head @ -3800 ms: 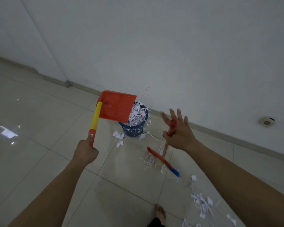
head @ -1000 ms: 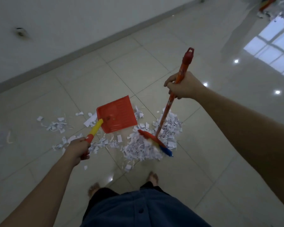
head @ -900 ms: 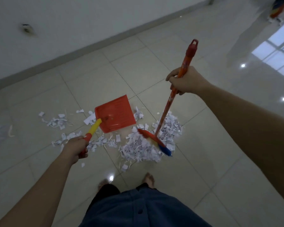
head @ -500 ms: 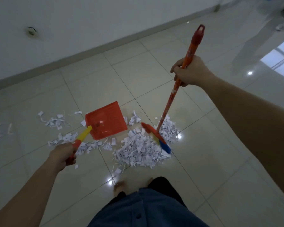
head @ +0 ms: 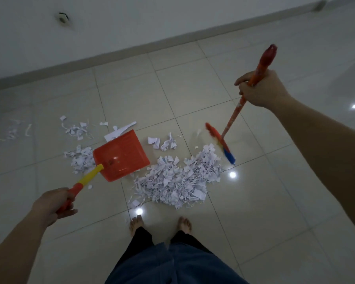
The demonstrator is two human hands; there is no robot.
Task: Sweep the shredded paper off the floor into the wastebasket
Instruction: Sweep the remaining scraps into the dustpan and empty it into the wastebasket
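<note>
My left hand (head: 52, 203) is curled round the red end of the dustpan handle (head: 84, 180), which runs yellow up and to the right to the red dustpan (head: 121, 155). My right hand (head: 261, 89) is wrapped round the orange broom handle (head: 234, 113) a little below its red cap; the handle slants down and left to the broom head (head: 219, 143), red at the far end and blue at the near end.

The main pile of shredded paper (head: 178, 179) lies on the tiled floor (head: 193, 89) just ahead of my bare feet (head: 136, 222), between the two tools. The dustpan sits at the pile's left edge, though whether its lip rests flat on the floor I cannot tell. The broom head appears just off the floor at the pile's upper right corner, with its long axis running along that side of the pile.

Judgement: the pile lies leftward of the broom and rightward of the pan, so the coming stroke should run right to left.

Smaller scraps (head: 76, 128) lie beyond and left of the pan, outside that line. No wastebasket is in view.
</note>
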